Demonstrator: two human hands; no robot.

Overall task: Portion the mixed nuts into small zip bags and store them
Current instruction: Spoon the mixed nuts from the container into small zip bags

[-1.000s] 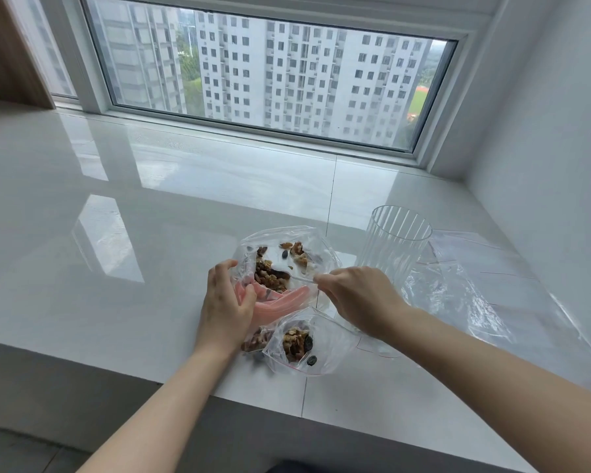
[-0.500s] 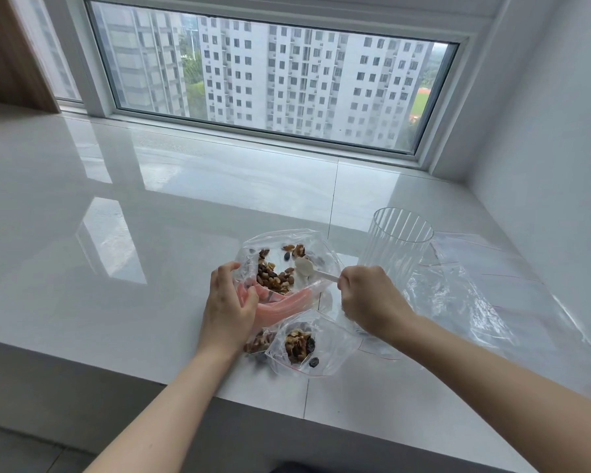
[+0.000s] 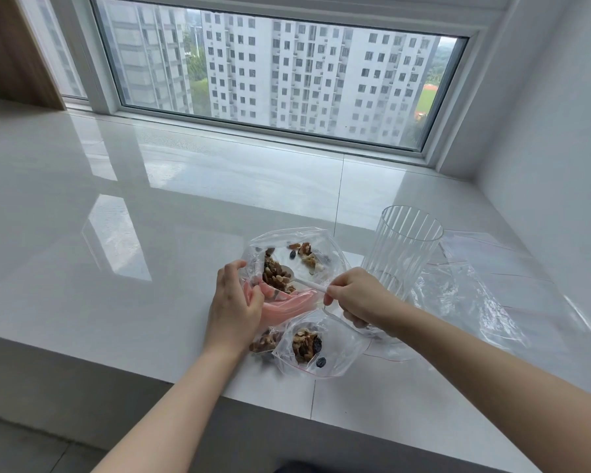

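My right hand (image 3: 359,297) pinches the white spoon (image 3: 307,283), which has dipped back from the far nuts into the near heap of mixed nuts (image 3: 275,274). My left hand (image 3: 234,303) still grips the large bag (image 3: 294,268) mouth. Another scoop seems underway; one filled small zip bag (image 3: 316,346) lies nearest on the desk (image 3: 151,302).

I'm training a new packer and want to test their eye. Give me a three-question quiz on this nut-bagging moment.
1. True or false: the ribbed clear cup lies on its side.
2. Which hand holds the white spoon? A) left B) right
3. Fill in: the left hand holds open the large bag of ____.

Key:
1. False; it stands upright.
2. B, the right hand.
3. Mixed nuts.
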